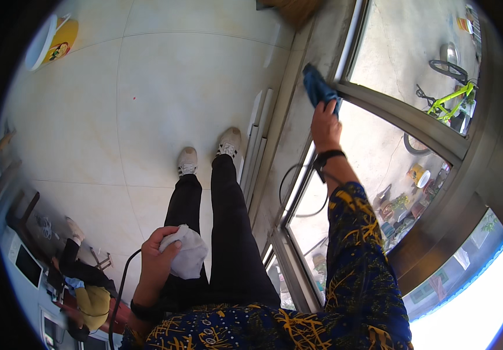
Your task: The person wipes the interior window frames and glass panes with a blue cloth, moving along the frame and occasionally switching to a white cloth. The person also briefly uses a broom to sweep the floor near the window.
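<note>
My right hand (pixel 326 127) grips a dark blue cloth (pixel 318 86), which lies against the window sill (pixel 297 131) at the foot of a metal window frame (pixel 402 114). The cloth is slightly blurred. A crumpled whitish cloth (pixel 190 253) is held in my left hand (pixel 158 258), low over my black trousers. A black cable runs down beside my left wrist, and another dark cable loops near my right wrist. Glass panes lie to the right of the sill.
Pale pipes or strips (pixel 255 162) lie along the wall by my shoes. A yellow bucket (pixel 65 40) stands at the upper left. Another person (pixel 91 306) sits at the lower left near a small stool (pixel 101 259). A green bicycle (pixel 450 103) and potted plants are outside the glass.
</note>
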Demonstrator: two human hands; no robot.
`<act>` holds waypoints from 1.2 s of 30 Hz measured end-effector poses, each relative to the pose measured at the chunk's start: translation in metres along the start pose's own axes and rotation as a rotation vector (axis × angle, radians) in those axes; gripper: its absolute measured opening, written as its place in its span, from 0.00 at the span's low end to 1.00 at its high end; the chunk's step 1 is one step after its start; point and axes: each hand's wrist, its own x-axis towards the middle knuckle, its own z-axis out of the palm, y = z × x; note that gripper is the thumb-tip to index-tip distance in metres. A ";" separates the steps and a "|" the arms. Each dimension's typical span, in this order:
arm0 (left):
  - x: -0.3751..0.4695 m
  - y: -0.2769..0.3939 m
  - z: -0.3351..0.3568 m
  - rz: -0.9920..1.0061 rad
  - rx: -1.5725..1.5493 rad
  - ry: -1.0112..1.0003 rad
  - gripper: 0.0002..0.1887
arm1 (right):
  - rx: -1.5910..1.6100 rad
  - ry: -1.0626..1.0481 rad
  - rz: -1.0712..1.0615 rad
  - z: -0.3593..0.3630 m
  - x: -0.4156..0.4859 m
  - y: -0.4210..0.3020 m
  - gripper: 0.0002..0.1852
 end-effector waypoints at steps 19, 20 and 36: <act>0.006 0.036 0.031 0.030 0.022 -0.037 0.16 | 0.231 -0.310 0.090 -0.025 -0.007 0.004 0.34; 0.007 0.035 0.032 0.025 0.037 -0.036 0.15 | 0.209 -0.317 0.080 -0.022 0.006 0.007 0.32; -0.013 0.022 0.013 0.075 0.097 -0.054 0.16 | 0.316 -0.595 0.174 0.050 -0.249 -0.050 0.37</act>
